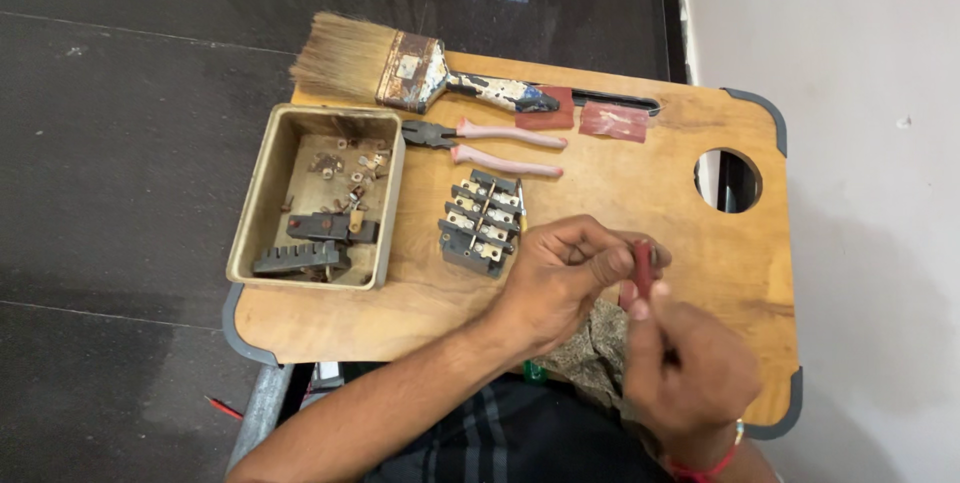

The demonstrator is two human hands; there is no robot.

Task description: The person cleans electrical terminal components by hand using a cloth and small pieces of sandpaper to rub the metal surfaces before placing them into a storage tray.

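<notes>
My left hand (562, 275) is curled over a small part, its fingers closed at the near middle of the wooden lap table (690, 173); the part itself is mostly hidden. My right hand (690, 368) holds a small dark red strip (642, 268), likely sandpaper, pinched upright against the left hand's fingertips. A grey switch block with metal terminals (482, 223) lies just left of my left hand.
A metal tray (262, 183) at the left holds dark plastic parts and small brass pieces. Pink-handled pliers (500, 146), a worn paintbrush (400, 71) and two red sandpaper pieces (612, 120) lie along the far edge. A round hole (728, 180) sits at the right.
</notes>
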